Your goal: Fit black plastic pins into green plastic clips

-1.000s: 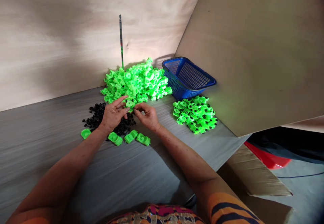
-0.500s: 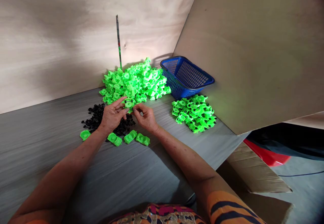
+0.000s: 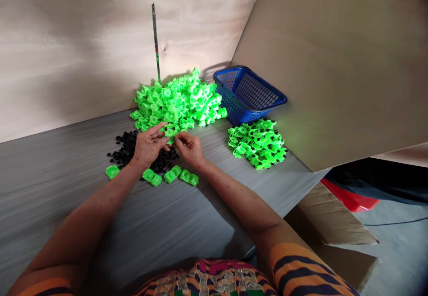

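Note:
My left hand (image 3: 149, 146) is closed on a bright green plastic toy car (image 3: 169, 130), its underside turned up with one black axle across it. My right hand (image 3: 190, 148) is pinched at the car's lower right end; what its fingertips hold, if anything, is too small to make out. Below my hands lies a heap of small black wheel parts (image 3: 124, 151), partly covered by my left hand. Several loose green car bodies (image 3: 172, 174) rest in a rough row nearer to me.
Behind my hands a large pile of green car bodies (image 3: 177, 100) leans toward the wooden back wall. A blue plastic basket (image 3: 245, 117) stands to its right. In front of the basket are green cars with black wheels (image 3: 257, 144). A thin upright strip (image 3: 155, 42) rises behind the pile.
The whole view has shifted, so the scene sits slightly higher. My left hand keeps hold of the toy car, and my right fingers stay pinched beside it with only slight movement.

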{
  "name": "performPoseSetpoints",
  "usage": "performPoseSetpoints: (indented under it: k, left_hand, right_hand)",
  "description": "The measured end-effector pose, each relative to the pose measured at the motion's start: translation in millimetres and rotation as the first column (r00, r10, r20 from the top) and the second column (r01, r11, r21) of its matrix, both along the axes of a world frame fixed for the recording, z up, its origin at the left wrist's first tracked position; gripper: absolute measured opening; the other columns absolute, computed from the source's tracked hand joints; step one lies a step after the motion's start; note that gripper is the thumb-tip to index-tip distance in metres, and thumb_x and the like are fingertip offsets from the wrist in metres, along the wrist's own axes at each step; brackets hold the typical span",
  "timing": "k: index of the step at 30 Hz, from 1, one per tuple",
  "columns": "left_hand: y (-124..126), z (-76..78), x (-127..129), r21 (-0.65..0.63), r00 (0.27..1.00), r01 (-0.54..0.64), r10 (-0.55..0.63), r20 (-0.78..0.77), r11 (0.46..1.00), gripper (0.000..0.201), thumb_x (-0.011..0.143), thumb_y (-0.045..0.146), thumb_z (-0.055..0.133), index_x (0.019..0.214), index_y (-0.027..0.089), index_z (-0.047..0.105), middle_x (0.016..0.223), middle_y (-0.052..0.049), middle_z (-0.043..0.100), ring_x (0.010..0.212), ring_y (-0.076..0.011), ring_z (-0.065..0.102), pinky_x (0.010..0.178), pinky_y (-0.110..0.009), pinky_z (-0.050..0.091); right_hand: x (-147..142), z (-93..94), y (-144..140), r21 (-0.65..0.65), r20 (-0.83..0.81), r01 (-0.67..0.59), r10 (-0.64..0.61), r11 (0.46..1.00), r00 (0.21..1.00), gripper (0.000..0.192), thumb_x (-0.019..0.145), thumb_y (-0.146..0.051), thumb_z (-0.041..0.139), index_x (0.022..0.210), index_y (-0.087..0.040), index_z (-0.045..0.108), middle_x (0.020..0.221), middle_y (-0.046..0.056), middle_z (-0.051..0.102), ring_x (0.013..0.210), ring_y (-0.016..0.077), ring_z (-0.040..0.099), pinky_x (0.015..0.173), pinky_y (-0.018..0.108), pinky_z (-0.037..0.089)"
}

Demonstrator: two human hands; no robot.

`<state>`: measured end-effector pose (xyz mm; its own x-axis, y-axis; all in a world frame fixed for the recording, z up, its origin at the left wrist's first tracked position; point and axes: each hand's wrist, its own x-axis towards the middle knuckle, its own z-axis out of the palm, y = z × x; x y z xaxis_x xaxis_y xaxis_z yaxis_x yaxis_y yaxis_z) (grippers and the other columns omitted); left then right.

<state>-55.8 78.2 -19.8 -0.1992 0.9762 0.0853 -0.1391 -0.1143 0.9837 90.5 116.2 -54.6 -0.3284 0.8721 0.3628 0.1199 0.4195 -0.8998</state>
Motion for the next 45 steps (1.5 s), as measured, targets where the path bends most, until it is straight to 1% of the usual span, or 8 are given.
performPoseSetpoints:
  k: [3,6,11,19,24,30,36,45]
  left_hand:
    - [5.6,3.6,-7.0,-0.006,0.997,0.002,-0.001,0.076,1.0,0.059,0.056,0.02,0.088,0.113,0.015,0.075,0.073,0.003,0.068,0.054,-0.0116,0.064,0.052,-0.023,0.054]
    - [12.6,7.8,-21.8,-0.057,0.987,-0.058,0.066,0.148,0.997,0.056,0.061,0.015,0.084,0.116,0.015,0.072,0.07,0.002,0.068,0.057,-0.0147,0.069,0.053,-0.024,0.056]
    - [18.2,9.9,-39.4,-0.211,0.97,-0.126,0.166,0.18,0.969,0.048,0.074,0.01,0.075,0.122,0.009,0.066,0.069,0.0,0.069,0.056,-0.0174,0.071,0.052,-0.024,0.057]
    - [13.3,9.0,-28.6,-0.228,0.975,-0.13,0.167,0.148,0.965,0.053,0.076,0.006,0.07,0.128,0.008,0.063,0.065,0.002,0.066,0.055,-0.0171,0.071,0.051,-0.024,0.057]
    - [8.6,13.3,-23.0,-0.207,0.986,-0.104,0.128,0.109,0.973,0.057,0.074,0.009,0.071,0.13,0.009,0.063,0.062,0.004,0.062,0.058,-0.0193,0.073,0.051,-0.024,0.057]
    - [6.0,16.3,-21.9,-0.188,0.986,-0.105,0.126,0.106,0.977,0.058,0.068,0.011,0.071,0.125,0.012,0.067,0.06,0.007,0.059,0.054,-0.018,0.071,0.047,-0.023,0.057]
    - [6.4,14.6,-22.3,-0.166,0.991,-0.061,0.08,0.111,0.984,0.063,0.062,0.013,0.073,0.125,0.013,0.068,0.06,0.009,0.054,0.055,-0.0182,0.072,0.045,-0.023,0.056]
    - [5.6,11.8,-24.0,-0.151,0.989,-0.04,0.061,0.138,0.988,0.065,0.061,0.012,0.075,0.125,0.011,0.068,0.063,0.007,0.058,0.057,-0.0178,0.071,0.047,-0.024,0.057]
  right_hand:
    - [4.2,1.3,7.0,-0.039,-0.026,-0.049,0.048,0.998,0.998,0.023,0.091,-0.038,0.055,0.076,-0.021,0.055,0.072,-0.001,0.056,0.07,0.0128,0.052,0.067,0.025,0.044]
    - [14.9,5.4,14.9,-0.048,0.179,-0.074,0.082,0.996,0.98,0.017,0.086,-0.029,0.06,0.073,-0.019,0.057,0.067,-0.003,0.054,0.066,0.0111,0.049,0.065,0.023,0.039]
    - [22.3,14.4,12.8,-0.085,0.682,-0.2,0.203,0.976,0.703,0.004,0.076,-0.011,0.064,0.076,-0.015,0.066,0.063,-0.004,0.055,0.062,0.0094,0.045,0.061,0.023,0.028]
    - [12.7,26.0,-4.4,-0.011,0.858,-0.301,0.164,0.953,0.486,0.02,0.082,-0.011,0.058,0.093,-0.014,0.075,0.088,0.008,0.073,0.079,0.0176,0.059,0.066,0.027,0.034]
    - [12.5,22.0,-5.3,0.027,0.843,-0.297,0.138,0.955,0.52,0.025,0.081,-0.01,0.056,0.096,-0.015,0.075,0.093,0.01,0.074,0.083,0.0188,0.061,0.069,0.026,0.037]
    - [16.2,7.5,9.1,-0.003,0.645,-0.162,0.126,0.987,0.754,0.018,0.074,-0.007,0.055,0.075,-0.014,0.071,0.064,-0.001,0.061,0.064,0.0118,0.05,0.061,0.024,0.032]
    - [22.9,-3.5,27.1,-0.323,0.196,-0.084,0.154,0.943,0.969,0.014,0.071,-0.01,0.052,0.071,-0.017,0.063,0.054,-0.006,0.055,0.047,0.0079,0.05,0.051,0.019,0.038]
    - [34.5,-8.0,37.5,-0.546,-0.231,-0.18,0.059,0.818,0.971,0.013,0.066,-0.022,0.068,0.078,-0.017,0.064,0.068,0.0,0.071,0.054,0.0123,0.068,0.037,0.016,0.044]
